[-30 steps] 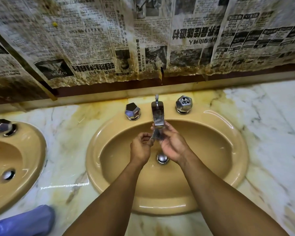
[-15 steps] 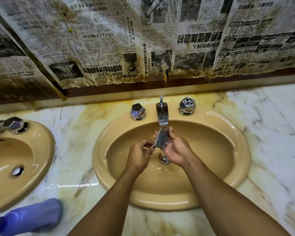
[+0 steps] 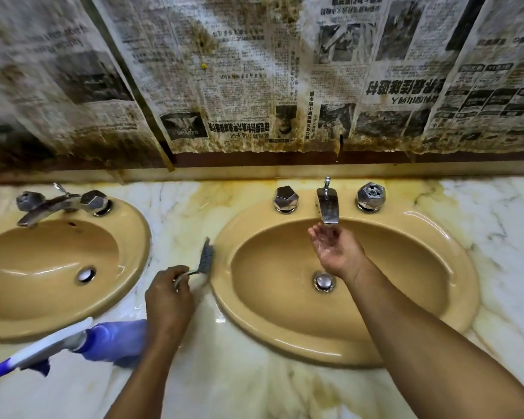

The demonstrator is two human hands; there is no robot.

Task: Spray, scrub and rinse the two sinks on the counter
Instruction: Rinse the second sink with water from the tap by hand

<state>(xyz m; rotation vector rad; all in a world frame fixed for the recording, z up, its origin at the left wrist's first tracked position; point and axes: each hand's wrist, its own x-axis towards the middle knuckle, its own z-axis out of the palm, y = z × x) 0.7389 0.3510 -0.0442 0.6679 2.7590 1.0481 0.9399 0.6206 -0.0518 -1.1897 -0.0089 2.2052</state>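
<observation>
Two tan oval sinks are set in a marble counter: the left sink (image 3: pixel 18 316) and the right sink (image 3: pixel 454 267). My left hand (image 3: pixel 168 294) grips the handle of a small grey scrub brush (image 3: pixel 207 257) over the counter strip between the sinks. My right hand (image 3: pixel 336 247) is cupped palm-up, wet, directly beneath the chrome spout (image 3: pixel 328 207) of the right sink, holding nothing. A blue spray bottle (image 3: pixel 82 344) lies on its side at the counter's front left, partly behind my left forearm.
Chrome faceted knobs (image 3: pixel 286 199) (image 3: pixel 371 196) flank the right spout. The left sink has its own chrome faucet (image 3: pixel 52 205). Stained newspaper (image 3: pixel 254 86) covers the wall behind. The marble counter (image 3: pixel 254 388) is wet and yellow-stained.
My left hand has carried the brush out of the right sink, leftward to the counter between the sinks. My right hand let go of the brush and opened under the spout. The view shifted left.
</observation>
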